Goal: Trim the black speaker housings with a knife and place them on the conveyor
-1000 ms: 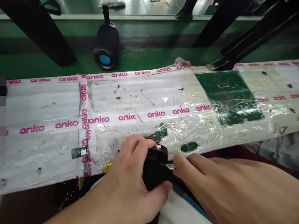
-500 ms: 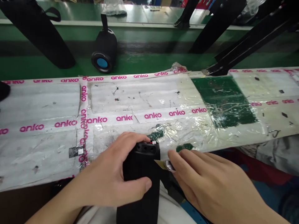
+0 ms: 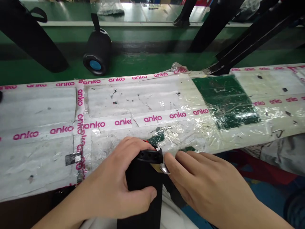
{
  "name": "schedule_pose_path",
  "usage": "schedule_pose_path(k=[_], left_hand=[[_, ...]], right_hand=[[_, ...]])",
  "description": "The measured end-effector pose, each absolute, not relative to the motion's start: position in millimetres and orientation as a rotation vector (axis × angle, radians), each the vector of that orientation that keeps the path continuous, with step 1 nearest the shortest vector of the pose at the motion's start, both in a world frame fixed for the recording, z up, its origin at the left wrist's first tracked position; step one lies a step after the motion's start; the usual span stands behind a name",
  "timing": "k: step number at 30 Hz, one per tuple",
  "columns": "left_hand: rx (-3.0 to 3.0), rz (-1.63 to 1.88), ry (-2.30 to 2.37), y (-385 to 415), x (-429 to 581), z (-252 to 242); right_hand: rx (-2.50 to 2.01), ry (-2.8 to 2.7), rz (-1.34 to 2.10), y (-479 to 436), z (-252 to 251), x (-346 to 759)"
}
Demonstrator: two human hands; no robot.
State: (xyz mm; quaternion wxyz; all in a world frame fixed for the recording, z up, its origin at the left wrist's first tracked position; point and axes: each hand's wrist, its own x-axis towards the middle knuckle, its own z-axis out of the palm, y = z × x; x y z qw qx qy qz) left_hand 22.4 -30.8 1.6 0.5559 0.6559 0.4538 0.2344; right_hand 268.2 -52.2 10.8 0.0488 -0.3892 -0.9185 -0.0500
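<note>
My left hand is wrapped around a black speaker, its thumb across the front and its fingers over the top end. That end carries a black strip with several holes, and a small white connector beside red wire. In my right hand is a utility knife, gripped close to its silver nose. The knife's blade meets the speaker's right side just under the strip, its tip hidden at the seam. Most of the knife handle is covered by my fingers.
Printed tape crosses the plastic-covered bench. Behind it, a second black speaker with a blue disc lies on the green surface. Slanting black posts rise at the back right. A small black label lies at left.
The knife blade has moved left from beside the speaker to under the holed strip. The strip now tilts away from the body, and more red wire shows. The view has shifted slightly.
</note>
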Motion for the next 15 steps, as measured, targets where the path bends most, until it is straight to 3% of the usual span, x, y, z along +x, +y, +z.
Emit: schedule_pose_path(k=[15], left_hand=[[1.569,0.526,1.025,-30,21,-1]], right_hand=[[-1.401,-2.695,-0.046,-54,9,259]])
